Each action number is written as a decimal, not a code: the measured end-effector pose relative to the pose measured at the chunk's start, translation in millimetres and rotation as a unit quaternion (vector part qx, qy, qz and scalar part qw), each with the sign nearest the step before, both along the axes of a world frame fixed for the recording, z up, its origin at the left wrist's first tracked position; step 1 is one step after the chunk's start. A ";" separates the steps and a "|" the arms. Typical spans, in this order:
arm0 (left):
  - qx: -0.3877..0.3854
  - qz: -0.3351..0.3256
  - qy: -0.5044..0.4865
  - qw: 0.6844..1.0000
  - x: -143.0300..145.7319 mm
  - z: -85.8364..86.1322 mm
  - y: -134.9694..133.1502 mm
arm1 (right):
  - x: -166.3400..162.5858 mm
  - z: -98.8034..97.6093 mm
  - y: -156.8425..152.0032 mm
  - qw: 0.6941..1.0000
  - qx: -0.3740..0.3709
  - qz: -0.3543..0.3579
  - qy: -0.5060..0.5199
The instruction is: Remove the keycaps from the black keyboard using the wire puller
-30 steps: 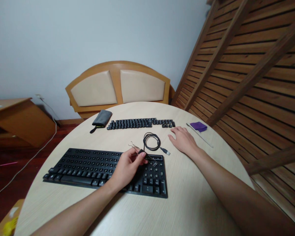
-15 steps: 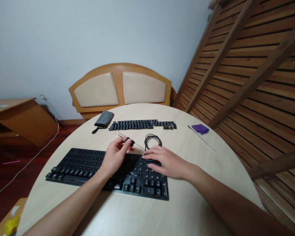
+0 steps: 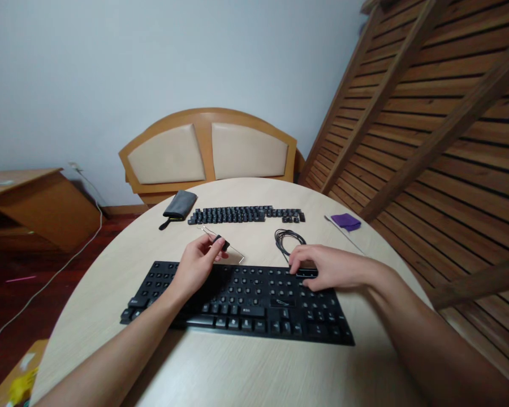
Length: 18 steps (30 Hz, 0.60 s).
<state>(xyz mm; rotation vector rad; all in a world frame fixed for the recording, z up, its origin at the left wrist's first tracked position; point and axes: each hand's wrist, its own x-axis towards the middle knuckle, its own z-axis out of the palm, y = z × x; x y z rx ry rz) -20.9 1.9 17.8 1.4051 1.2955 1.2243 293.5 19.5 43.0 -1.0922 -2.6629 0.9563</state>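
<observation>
My left hand (image 3: 199,257) is closed around the black handle of a wire keycap puller (image 3: 221,243), whose bent wire ends stick out on both sides above the table. Below it lies a black keyboard (image 3: 250,311), with the keycaps off its upper rows and keys still on the lower rows and part of the number pad. My right hand (image 3: 324,267) grips the keyboard's far right part, around the indicator strip, with thumb and fingers bent. The keyboard's coiled cable (image 3: 285,240) lies behind that hand. My left forearm hides part of the keyboard's left side.
Rows of removed keycaps (image 3: 233,214) stand behind the keyboard on the round table (image 3: 254,373). A grey pouch (image 3: 181,204) lies at the back left. To the right are a folded purple cloth (image 3: 346,221) and a thin rod (image 3: 348,234).
The keyboard has slid to the right with my right hand, and its cable coil has shifted right too. My left hand has stayed nearly in place with the keycap puller.
</observation>
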 end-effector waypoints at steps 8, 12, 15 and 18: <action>-0.027 -0.013 0.033 0.999 1.2 -5.4 0.3 | -4.0 -10.7 8.4 0.981 0.179 -0.064 -0.031; -0.049 -0.041 0.074 0.995 3.0 -1.3 -1.6 | -0.4 -25.9 16.3 0.979 0.188 -0.066 -0.049; -0.086 -0.117 0.103 0.984 1.9 5.9 -5.7 | 8.7 -31.8 22.2 0.977 0.182 -0.091 -0.062; -0.123 -0.265 0.111 0.950 0.5 17.9 -15.2 | 13.9 -30.6 24.0 0.971 0.188 -0.126 -0.080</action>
